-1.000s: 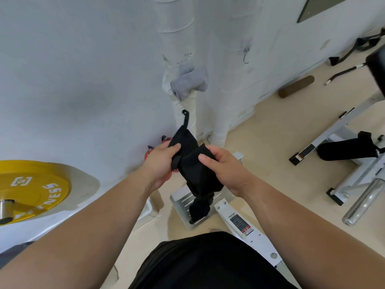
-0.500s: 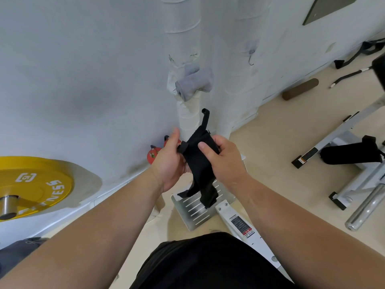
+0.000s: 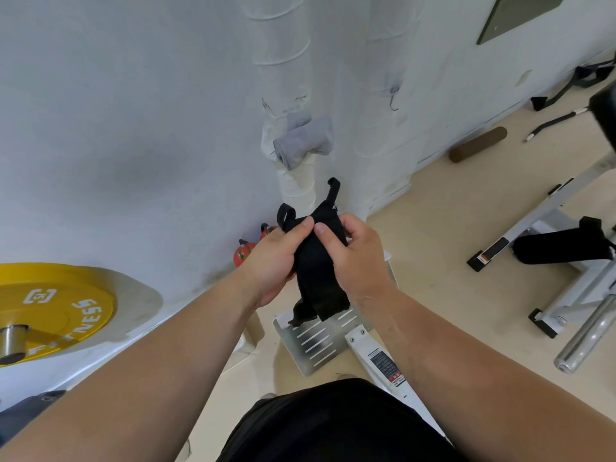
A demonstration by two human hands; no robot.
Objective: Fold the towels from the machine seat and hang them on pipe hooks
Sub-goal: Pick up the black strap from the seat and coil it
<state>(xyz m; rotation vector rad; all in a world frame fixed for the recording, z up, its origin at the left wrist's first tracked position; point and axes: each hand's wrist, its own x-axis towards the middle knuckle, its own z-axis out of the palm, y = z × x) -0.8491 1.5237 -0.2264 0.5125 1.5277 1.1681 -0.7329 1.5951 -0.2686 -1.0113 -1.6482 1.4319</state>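
While the left hand (image 3: pixel 276 258) and right hand (image 3: pixel 353 255) pinch it between curled thumbs and fingers (image 3: pixel 300 230), the folded black towel (image 3: pixel 316 278) hangs below them, its loops (image 3: pixel 333 191) standing free above, probably so one can catch the bare hook (image 3: pixel 394 103) beyond, near the hung grey towel (image 3: pixel 305 141).

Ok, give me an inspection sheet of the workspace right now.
Surface: beige floor; machine footplate below the hands.
Job's things: black towel bunched, held in the air; grey towel hanging on left pipe; hook on right pipe bare.
Clutter: brown roller and red kettlebells by the wall.
Hands: left hand and right hand both grip the black towel.
Cables: black strap on the floor, far right.
Surroundings: yellow plate, bench frame.
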